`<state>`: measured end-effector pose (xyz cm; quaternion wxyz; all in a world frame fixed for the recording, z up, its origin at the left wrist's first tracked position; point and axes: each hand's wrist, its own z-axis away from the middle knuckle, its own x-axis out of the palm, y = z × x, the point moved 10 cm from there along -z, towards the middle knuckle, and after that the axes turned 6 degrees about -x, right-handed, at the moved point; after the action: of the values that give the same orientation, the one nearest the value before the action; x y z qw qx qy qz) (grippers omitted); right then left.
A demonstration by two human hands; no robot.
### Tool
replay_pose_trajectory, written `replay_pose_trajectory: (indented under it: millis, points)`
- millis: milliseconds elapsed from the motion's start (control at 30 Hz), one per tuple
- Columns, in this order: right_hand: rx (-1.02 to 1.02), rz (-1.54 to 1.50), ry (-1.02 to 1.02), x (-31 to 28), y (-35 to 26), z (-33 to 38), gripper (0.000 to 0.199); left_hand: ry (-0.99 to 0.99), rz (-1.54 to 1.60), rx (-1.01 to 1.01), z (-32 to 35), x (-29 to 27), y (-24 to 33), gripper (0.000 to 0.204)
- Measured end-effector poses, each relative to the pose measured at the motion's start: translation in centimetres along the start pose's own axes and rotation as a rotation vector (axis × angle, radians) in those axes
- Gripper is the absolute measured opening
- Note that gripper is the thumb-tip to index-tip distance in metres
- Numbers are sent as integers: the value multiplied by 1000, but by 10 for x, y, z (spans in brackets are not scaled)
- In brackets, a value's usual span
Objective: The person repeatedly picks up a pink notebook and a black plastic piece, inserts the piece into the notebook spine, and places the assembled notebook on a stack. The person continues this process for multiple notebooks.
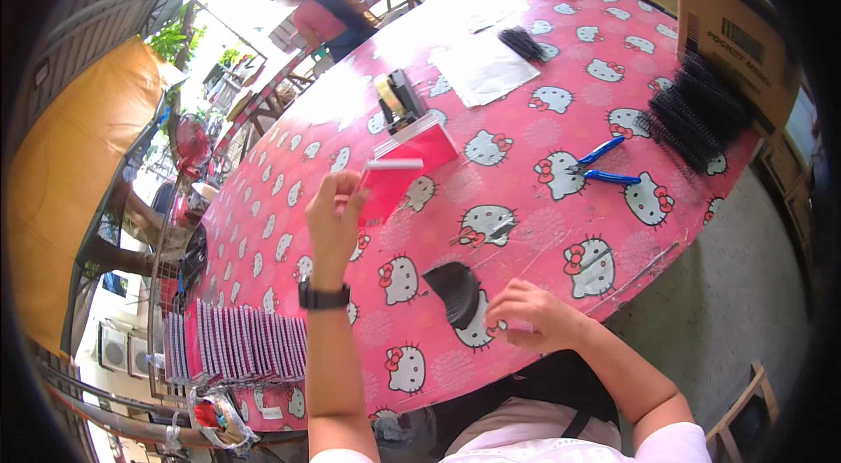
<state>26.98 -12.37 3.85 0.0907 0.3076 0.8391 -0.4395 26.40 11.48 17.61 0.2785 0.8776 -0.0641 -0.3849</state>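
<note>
A small pink booklet (385, 190) is held up off the table in the left hand (333, 219), pinched at its left edge betw. thumb and fingers, wrist w/ a dark watch (322, 296). The right hand (536, 314) rests near the table's front edge (561, 336), fingers curled onto a small black comb-like binding piece (455, 292); whether it is actually gripped cannot be told.

Behind the raised booklet a stack of similar pink booklets (420, 143) lies flat, w/ a tape dispenser (399, 99) just beyond. Blue-handled pliers (600, 163) lie well to the right, and a heap of black spiral coils (692, 113) sits at the far right by a cardboard box (731, 29). 1 long row of bound notebooks (236, 345) stands at the near left.

Judged from this: booklet's punched edge is best kept square to the binding piece, grip kept light so pages aren't fanned, and alignment checked before anything is pressed in.
</note>
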Motion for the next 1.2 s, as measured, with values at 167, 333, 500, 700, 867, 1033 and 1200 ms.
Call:
replay_pose_trajectory:
  millis: [167, 333, 500, 700, 867, 1033, 1200]
  points:
    - [131, 161, -39, 24, 12, -5, 30, -212, -3, -141, 81, -30, 33, 17]
    - [458, 53, 327, -2, 32, -16, 34, -383, -55, -93, 169, 10, 46, 23]
    - [446, -460, 416, 29, 14, -23, 29, -321, -91, -70, 189, 27, 57, 25]
    - [341, -313, 408, 49, 0, -28, 22, -166, -208, -55, 202, 8, 47, 29]
    - [463, -494, 400, 65, 12, -17, 22, -41, 228, -566, 238, -25, -32, 39]
    - [359, -446, 527, 52, -20, -25, 21, 162, 687, -572, 252, -21, -33, 45]
    - [371, -232, 489, 39, -11, -19, 18, -7, 199, -427, 233, -15, -17, 50]
